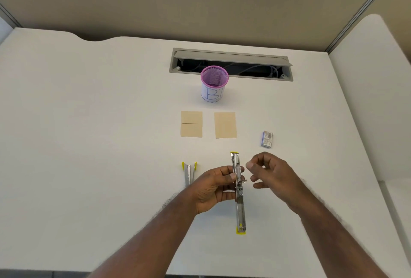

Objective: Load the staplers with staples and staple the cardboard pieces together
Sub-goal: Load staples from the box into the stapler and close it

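Observation:
A metal stapler with yellow ends [239, 208] is swung fully open into one long straight bar. My left hand [213, 188] grips it at the hinge. My right hand [270, 173] hovers just right of it, fingers curled with thumb and forefinger pinched together; whether staples are between them I cannot tell. A second yellow-tipped stapler [189, 172] lies partly open to the left. Two tan cardboard pieces [191, 124] [225, 125] lie side by side beyond the hands. A small blue staple box [266, 139] sits to the right of them.
A pink mesh cup [214, 84] with a white label stands behind the cardboard. Behind it is an open cable slot [231, 64] in the white desk [89, 122]. A beige partition wall rises at the back and right.

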{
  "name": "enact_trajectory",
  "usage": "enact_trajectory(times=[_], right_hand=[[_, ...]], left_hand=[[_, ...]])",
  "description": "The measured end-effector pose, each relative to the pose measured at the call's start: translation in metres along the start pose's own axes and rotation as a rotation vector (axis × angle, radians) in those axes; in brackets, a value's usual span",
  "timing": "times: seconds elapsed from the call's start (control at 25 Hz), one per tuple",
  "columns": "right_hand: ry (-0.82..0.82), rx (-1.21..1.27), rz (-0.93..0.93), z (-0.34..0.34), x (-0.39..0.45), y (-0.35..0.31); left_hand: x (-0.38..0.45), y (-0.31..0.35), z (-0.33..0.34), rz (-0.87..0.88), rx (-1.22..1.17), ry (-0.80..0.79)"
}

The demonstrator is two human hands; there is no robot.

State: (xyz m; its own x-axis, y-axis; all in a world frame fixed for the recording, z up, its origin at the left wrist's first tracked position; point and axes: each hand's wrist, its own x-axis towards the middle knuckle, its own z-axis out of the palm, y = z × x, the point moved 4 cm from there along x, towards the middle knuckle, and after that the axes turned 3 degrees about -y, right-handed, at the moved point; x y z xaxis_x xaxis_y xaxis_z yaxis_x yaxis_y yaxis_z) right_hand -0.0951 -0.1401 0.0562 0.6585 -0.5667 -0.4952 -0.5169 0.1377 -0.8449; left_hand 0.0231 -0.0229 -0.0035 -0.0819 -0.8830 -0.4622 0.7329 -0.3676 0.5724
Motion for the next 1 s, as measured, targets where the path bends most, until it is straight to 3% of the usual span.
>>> enact_trajectory(times=[0.16, 0.32, 0.44, 0.84, 1.0], right_hand=[[-0.004, -0.167, -0.270, 0.006, -0.017, -0.003], [0.149, -0.399, -0.467, 0.010, -0.020, -0.008], [0.238, -0.468, -0.498, 0.007, -0.019, -0.011], [0.298, -0.753, -0.508, 0.021, -0.029, -0.026], [0.269, -0.606, -0.504, 0.025, -0.035, -0.017]], left_hand=[[0.001, 0.008, -0.002, 0.035, -0.029, 0.032], [0.004, 0.007, 0.003, 0.036, -0.026, -0.003], [0.004, 0.005, 0.007, 0.033, 0.004, -0.035], [0.003, 0.011, 0.015, 0.052, -0.010, -0.045], [0.003, 0.013, 0.015, 0.062, -0.046, -0.045]])
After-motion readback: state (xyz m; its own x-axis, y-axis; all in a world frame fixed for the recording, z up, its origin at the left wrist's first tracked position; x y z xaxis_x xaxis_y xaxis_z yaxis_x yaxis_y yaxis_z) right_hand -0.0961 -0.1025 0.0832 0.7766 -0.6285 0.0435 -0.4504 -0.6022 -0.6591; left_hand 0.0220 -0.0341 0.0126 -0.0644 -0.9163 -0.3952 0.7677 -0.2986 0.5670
